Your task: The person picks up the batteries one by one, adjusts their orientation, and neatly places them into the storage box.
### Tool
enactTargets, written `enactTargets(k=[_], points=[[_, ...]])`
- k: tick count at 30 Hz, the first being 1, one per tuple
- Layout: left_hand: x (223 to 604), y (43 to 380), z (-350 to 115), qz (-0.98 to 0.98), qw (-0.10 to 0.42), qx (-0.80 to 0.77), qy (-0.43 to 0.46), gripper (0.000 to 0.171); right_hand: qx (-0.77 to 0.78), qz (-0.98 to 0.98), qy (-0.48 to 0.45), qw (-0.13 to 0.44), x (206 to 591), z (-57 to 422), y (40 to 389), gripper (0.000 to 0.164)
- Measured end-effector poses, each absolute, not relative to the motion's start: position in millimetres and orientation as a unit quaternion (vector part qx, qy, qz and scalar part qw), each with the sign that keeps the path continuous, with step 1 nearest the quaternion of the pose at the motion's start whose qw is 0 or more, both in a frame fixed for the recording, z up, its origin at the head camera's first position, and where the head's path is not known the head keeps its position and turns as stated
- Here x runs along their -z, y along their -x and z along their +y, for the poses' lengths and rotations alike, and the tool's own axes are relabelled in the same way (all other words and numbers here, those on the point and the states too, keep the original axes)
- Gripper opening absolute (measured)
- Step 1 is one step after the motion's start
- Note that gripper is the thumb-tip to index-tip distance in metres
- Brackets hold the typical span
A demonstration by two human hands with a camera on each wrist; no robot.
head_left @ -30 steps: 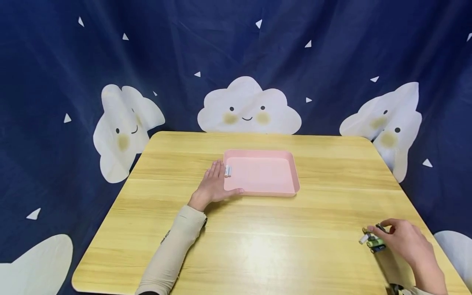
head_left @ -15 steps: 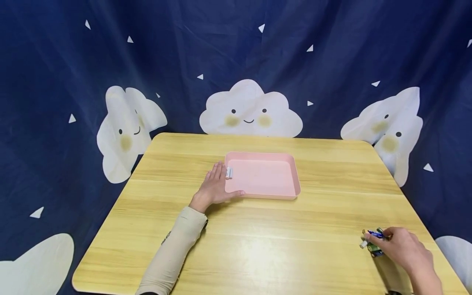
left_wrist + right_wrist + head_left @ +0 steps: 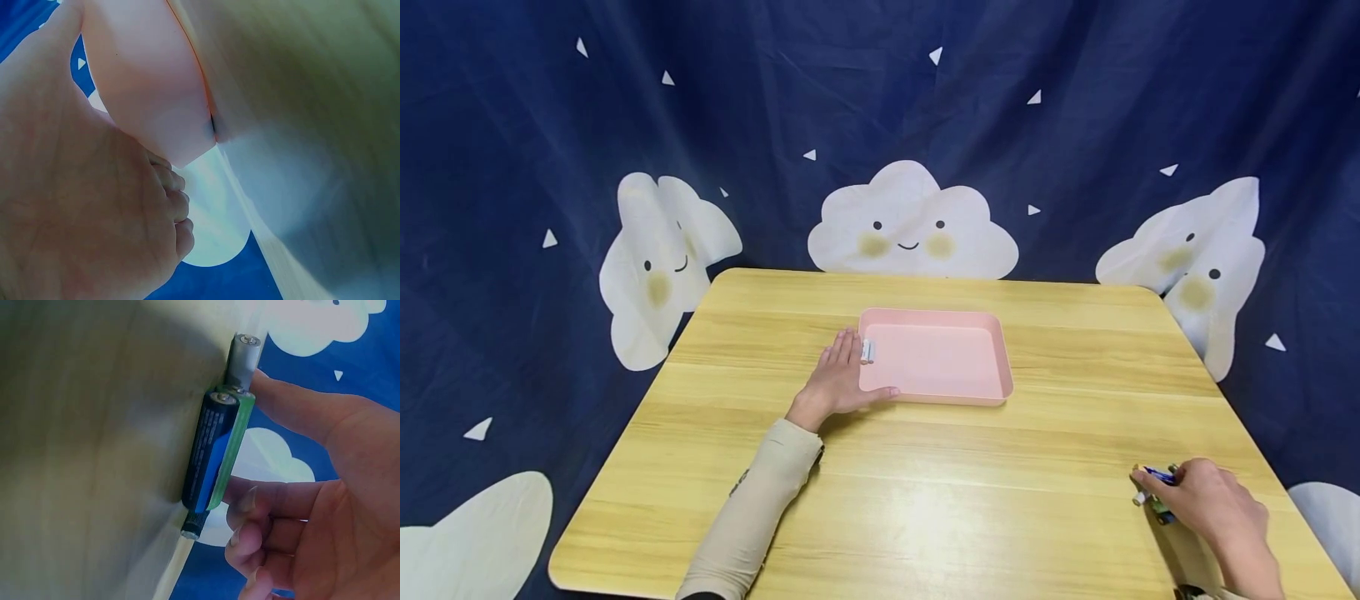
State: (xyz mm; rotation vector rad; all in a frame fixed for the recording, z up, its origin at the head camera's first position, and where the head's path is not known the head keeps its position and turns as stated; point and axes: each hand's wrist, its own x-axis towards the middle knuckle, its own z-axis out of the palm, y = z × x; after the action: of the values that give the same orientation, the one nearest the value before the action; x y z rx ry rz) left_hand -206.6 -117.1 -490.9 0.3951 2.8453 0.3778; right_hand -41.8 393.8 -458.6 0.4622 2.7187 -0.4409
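Note:
My left hand lies with straight fingers against the left side of a pink tray, thumb along its near edge. Two small white batteries sit side by side inside the tray by those fingertips. At the right, my right hand reaches into a small cluster of batteries, a blue battery pinched between thumb and index finger. In the right wrist view, a dark blue battery and a green battery stand out in front, a grey battery beyond. The fingers partly hide the cluster.
The wooden table has rounded corners and carries the tray toward its far middle. Behind it hangs a dark blue curtain with white clouds and triangles. The battery cluster lies near the table's right side.
My right thumb and index finger have closed in on the batteries, and a blue battery now shows between them. The left hand stays at the tray. The head view has shifted slightly.

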Motion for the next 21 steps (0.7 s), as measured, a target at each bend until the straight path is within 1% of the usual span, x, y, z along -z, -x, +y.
enactTargets(k=[3,7,13,18,21], points=[[490.1,205.0,-117.7,0.975,0.117,-0.132,-0.138,0.134,0.153,0.959,-0.169,0.17,459.9,391.9,42.9,0.069],[485.4,201.8,-118.0,0.972,0.113,-0.149,-0.141,0.136,0.151,0.956,-0.173,0.181,460.9,390.4,45.5,0.068],[479.4,198.2,-117.7,0.971,0.109,-0.154,-0.143,0.131,0.147,0.954,-0.167,0.199,460.2,388.8,49.3,0.065],[479.4,198.9,-117.2,0.973,0.118,-0.142,-0.141,0.131,0.144,0.955,-0.177,0.191,460.8,386.7,50.9,0.07],[480.9,200.4,-116.8,0.973,0.119,-0.137,-0.14,0.131,0.138,0.955,-0.179,0.19,461.0,386.1,51.9,0.07]])
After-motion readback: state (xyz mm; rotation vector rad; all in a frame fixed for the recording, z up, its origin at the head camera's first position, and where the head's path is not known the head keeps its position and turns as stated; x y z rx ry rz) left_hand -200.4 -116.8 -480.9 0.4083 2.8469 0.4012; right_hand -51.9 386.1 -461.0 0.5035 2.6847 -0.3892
